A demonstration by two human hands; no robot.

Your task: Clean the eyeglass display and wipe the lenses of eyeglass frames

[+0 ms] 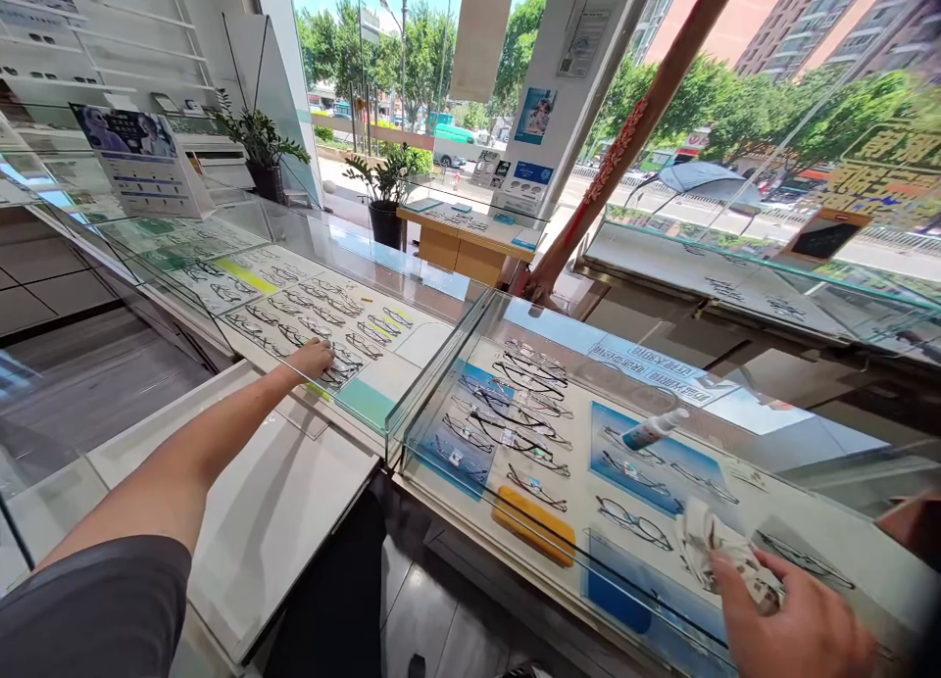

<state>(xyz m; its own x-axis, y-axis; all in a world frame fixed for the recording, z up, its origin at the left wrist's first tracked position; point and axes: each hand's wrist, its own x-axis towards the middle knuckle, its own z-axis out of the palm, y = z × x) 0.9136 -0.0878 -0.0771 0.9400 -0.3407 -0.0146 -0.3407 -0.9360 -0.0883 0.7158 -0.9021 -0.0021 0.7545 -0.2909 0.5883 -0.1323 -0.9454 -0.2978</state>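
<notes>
My left hand [313, 358] reaches into the left display case, low over rows of eyeglasses [342, 364]. Its fingers curl downward among the frames, and their tips are too small and hidden to show what they hold. On the right, my right hand [798, 614] is closed around a crumpled, light patterned cloth [724, 551] over the glass top of the right display case. A spray bottle [654, 428] with a white top is beyond the cloth. Beneath that glass, several eyeglasses [636, 521] lie on white and blue panels, close to a yellow glasses case [534, 524].
An open white drawer [294, 502] juts out below the left case. Upright glass edges [433, 374] meet between the two cases. Farther back are a calendar stand [147, 159], potted plants [386, 193] and a small wooden display table [467, 242] by the windows.
</notes>
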